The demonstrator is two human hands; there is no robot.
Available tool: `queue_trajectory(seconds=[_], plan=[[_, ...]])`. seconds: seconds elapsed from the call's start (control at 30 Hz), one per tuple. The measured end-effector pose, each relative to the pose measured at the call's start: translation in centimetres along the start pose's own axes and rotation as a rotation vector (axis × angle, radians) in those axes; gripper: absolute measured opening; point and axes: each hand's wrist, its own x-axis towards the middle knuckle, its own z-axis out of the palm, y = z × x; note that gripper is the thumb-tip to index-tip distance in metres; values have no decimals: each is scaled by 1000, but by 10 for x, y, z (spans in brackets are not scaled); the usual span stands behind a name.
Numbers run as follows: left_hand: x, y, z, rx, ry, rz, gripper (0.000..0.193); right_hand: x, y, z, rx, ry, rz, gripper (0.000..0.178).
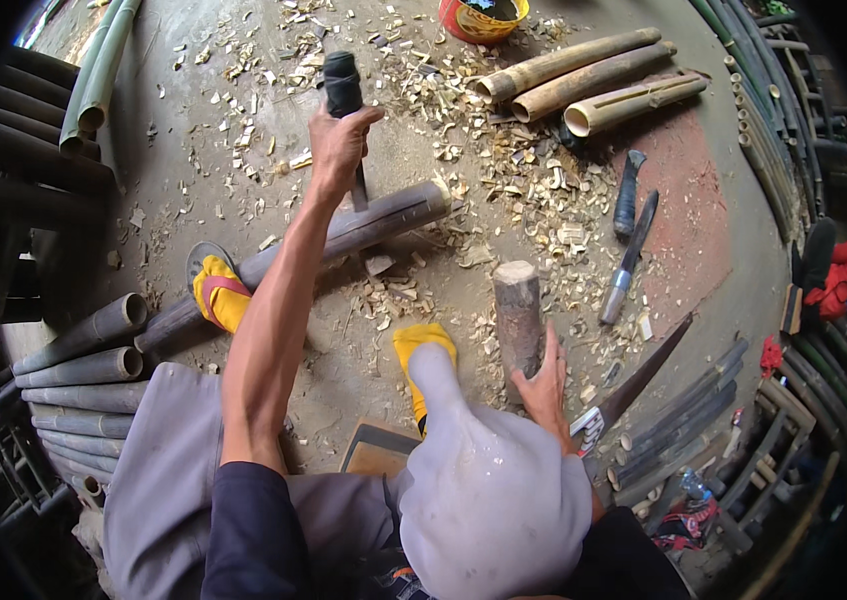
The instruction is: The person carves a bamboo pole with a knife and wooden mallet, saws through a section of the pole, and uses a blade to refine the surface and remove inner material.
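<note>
My left hand is closed round the lower part of a chisel's black-wrapped handle. The chisel stands nearly upright, its dark blade meeting a dark bamboo pole near the pole's far right end. That pole lies slantwise on the ground, and my left foot, in a yellow sock and sandal, rests on it. At the lower right, my right hand grips the near end of a short, thick wooden club with a pale cut top. My knee partly hides this wrist.
A handsaw lies beside my right hand. Farther off are two knives, one dark and one with a metal-ended handle. Cut bamboo pieces and a red-yellow bucket lie beyond wood chips; more bamboo is stacked left.
</note>
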Motion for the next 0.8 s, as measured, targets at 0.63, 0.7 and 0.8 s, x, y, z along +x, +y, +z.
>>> queue_trajectory(seconds=[0.63, 0.7, 0.8], plan=[[-63, -29, 11, 1260, -468, 390, 26, 0, -69, 0, 174, -277, -28, 42], [-61, -31, 7, 1193, -434, 414, 14, -5, -75, 9, 261, -273, -10, 40], [-59, -21, 14, 1191, -546, 480, 14, -1, -76, 21, 313, -244, -17, 39]])
